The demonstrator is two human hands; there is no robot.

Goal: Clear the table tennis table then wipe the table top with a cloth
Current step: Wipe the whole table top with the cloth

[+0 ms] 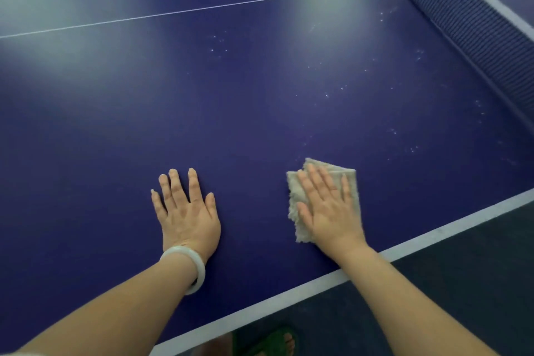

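Observation:
The dark blue table tennis table (231, 113) fills the view. A folded beige cloth (297, 196) lies on it near the white side edge line. My right hand (329, 208) presses flat on the cloth with straight fingers. My left hand (187, 211) rests flat on the bare table top to the left of the cloth, fingers spread, with a white bangle on the wrist. Small white specks dot the surface beyond the cloth and toward the net.
The net (468, 23) runs across the upper right corner. A thin white centre line (190, 10) crosses the far table top. The white edge line (318, 280) borders a dark floor at the lower right, where a foot in a green sandal (274, 341) shows.

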